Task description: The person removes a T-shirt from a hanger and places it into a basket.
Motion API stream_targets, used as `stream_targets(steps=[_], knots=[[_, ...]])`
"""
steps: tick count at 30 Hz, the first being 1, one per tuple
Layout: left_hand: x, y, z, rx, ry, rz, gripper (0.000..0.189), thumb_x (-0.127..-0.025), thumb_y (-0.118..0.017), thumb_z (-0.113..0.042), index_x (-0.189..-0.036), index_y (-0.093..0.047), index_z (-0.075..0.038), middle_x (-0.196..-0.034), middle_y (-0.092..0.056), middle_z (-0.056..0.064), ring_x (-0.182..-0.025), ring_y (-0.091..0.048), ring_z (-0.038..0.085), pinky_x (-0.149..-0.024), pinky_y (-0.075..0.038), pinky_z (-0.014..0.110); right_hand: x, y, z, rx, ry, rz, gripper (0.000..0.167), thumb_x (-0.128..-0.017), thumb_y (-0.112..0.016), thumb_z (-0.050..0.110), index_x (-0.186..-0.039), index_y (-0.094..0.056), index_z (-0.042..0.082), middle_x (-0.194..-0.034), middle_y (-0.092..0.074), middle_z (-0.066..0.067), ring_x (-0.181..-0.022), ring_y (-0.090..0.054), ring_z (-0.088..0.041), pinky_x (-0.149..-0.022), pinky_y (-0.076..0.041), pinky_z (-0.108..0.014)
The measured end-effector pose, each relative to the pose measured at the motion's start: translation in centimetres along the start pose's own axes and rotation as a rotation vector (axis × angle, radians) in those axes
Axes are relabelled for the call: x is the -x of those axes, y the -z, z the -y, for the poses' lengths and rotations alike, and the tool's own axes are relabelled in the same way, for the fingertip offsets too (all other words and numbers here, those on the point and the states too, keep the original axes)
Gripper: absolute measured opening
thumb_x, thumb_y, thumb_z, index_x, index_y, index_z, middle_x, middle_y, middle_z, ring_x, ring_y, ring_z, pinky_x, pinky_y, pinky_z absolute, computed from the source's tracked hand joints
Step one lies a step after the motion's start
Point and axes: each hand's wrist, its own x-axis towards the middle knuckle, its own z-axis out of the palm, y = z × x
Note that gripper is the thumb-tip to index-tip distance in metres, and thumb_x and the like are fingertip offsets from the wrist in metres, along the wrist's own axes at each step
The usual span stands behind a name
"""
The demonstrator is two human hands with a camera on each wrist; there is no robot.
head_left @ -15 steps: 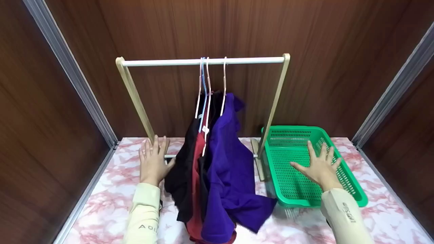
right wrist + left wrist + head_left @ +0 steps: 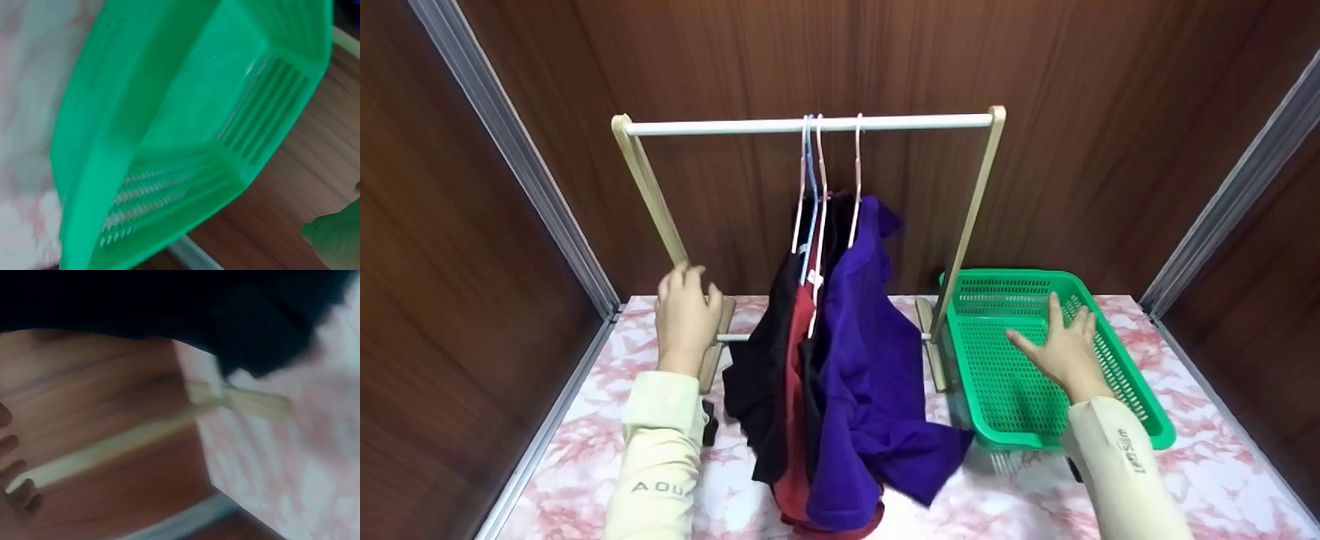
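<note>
My left hand [image 2: 687,322] hovers at the left wooden post [image 2: 660,210] of a small clothes rack, overlapping it in the head view, with loosely bent fingers and nothing held. In the left wrist view its fingertips [image 2: 20,486] show at the left edge, by the post. Over the green basket [image 2: 1020,441] my right hand [image 2: 1069,356] spreads its fingers, holding nothing. From the rack's white bar [image 2: 705,127] several hangers carry a black garment [image 2: 761,382], a red one [image 2: 793,405] and a purple one [image 2: 862,360], bunched about the middle.
A pink and white marbled tabletop [image 2: 577,450] lies under everything. Dark wood panels [image 2: 885,60] stand behind and at both sides, with grey metal strips [image 2: 532,180] along the corners. The basket sits close beside the rack's right foot [image 2: 931,352].
My left hand has moved left and upward, its fingers now more bent. The right hand has shifted slightly up, still spread. The whole head view has tilted slightly, and the garments hang as before.
</note>
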Motion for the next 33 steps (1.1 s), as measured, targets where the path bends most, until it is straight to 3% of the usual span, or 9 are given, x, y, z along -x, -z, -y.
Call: stream_targets(steps=[3, 7, 12, 20, 25, 33], knots=[[-0.4, 1.2, -2.0, 0.122, 0.058, -0.055, 0.037, -0.093, -0.048, -0.016, -0.126, -0.054, -0.001, -0.145, -0.041, 0.019, -0.134, -0.037, 0.038, -0.109, -0.033, 0.049, -0.4, 0.1, 1.5, -0.144, -0.027, -0.032, 0.096, -0.094, -0.048, 0.053, -0.151, 0.006, -0.003, -0.151, 0.005, -0.04, -0.142, 0.002, -0.054, -0.111, -0.016, -0.068], [-0.4, 2.5, -5.1, 0.239, 0.069, -0.116, 0.037, -0.091, -0.05, -0.014, -0.126, -0.056, -0.003, -0.144, -0.043, 0.017, -0.131, -0.04, 0.036, -0.107, -0.036, 0.047, -0.9, 0.1, 3.7, -0.33, -0.054, -0.077, 0.08, -0.099, -0.044, 0.039, -0.15, -0.003, -0.006, -0.155, -0.011, -0.033, -0.143, -0.014, -0.047, -0.116, -0.02, -0.057], [0.4, 3.3, -9.0, 0.334, 0.003, -0.15, 0.036, -0.09, -0.053, -0.012, -0.124, -0.059, -0.004, -0.138, -0.048, 0.017, -0.128, -0.045, 0.034, -0.108, -0.037, 0.043, -1.3, -0.1, 5.7, -0.5, -0.077, -0.091, 0.067, -0.101, -0.04, 0.035, -0.151, -0.014, -0.001, -0.157, -0.02, -0.023, -0.145, -0.021, -0.038, -0.117, -0.025, -0.049], [3.5, 3.0, -14.0, 0.374, -0.17, -0.133, 0.034, -0.088, -0.056, -0.009, -0.12, -0.062, -0.003, -0.131, -0.054, 0.016, -0.119, -0.051, 0.035, -0.104, -0.041, 0.041, -2.4, -0.5, 8.1, -0.646, -0.032, -0.07, 0.06, -0.102, -0.039, 0.028, -0.151, -0.019, 0.002, -0.157, -0.023, -0.019, -0.145, -0.025, -0.031, -0.118, -0.027, -0.043], [5.3, 2.1, -15.8, 0.349, -0.252, -0.067, 0.035, -0.088, -0.057, -0.011, -0.121, -0.062, -0.002, -0.129, -0.056, 0.016, -0.117, -0.053, 0.034, -0.103, -0.044, 0.041, -3.0, -0.8, 9.2, -0.673, 0.015, -0.005, 0.058, -0.101, -0.036, 0.014, -0.152, -0.012, 0.003, -0.159, -0.016, -0.019, -0.148, -0.018, -0.032, -0.119, -0.024, -0.044], [7.8, 0.4, -17.2, 0.247, -0.271, 0.09, 0.049, -0.089, -0.058, -0.016, -0.134, -0.051, 0.001, -0.138, -0.05, 0.017, -0.128, -0.047, 0.033, -0.106, -0.042, 0.042, -3.5, -1.2, 10.1, -0.706, 0.08, 0.109, 0.069, -0.098, -0.035, 0.008, -0.153, 0.006, 0.007, -0.162, 0.004, -0.014, -0.15, 0.0, -0.031, -0.121, -0.015, -0.047]])
